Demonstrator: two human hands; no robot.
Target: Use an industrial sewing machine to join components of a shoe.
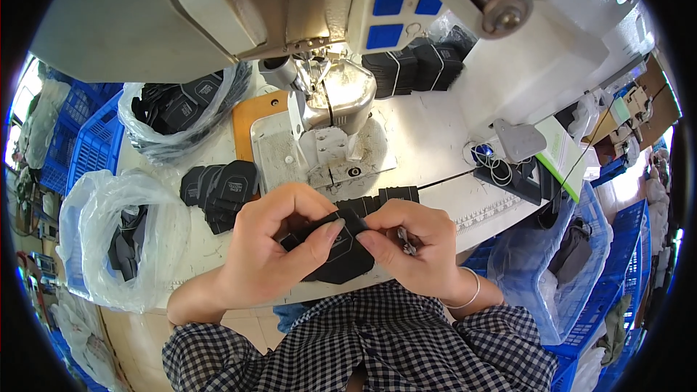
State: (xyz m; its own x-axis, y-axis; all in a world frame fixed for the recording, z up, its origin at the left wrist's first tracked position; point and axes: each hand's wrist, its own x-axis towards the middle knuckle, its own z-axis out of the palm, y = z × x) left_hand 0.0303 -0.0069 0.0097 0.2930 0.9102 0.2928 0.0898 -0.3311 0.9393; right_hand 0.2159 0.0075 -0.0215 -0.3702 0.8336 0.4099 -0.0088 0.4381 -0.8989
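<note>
A black flat piece with a printed outline (pixel 340 258) is held between my two hands at the table's front edge. My left hand (pixel 279 247) pinches its upper left side between thumb and bent fingers. My right hand (pixel 417 243) pinches its upper right corner. A small metal tool, perhaps thread snips (pixel 406 241), shows among the right fingers, mostly hidden. Just beyond the hands lies a row of black pieces (pixel 392 194). A loose pile of similar black pieces (pixel 229 185) sits to the left of my left hand.
Ahead stands a sewing machine (pixel 330 120) with its lamp lit. Bundles of black pieces (pixel 414 69) lie behind it. Plastic-lined containers (pixel 185 141) with black pieces stand at left. A blue crate (pixel 573 305) lined with plastic is at right, near a green-edged booklet (pixel 563 156).
</note>
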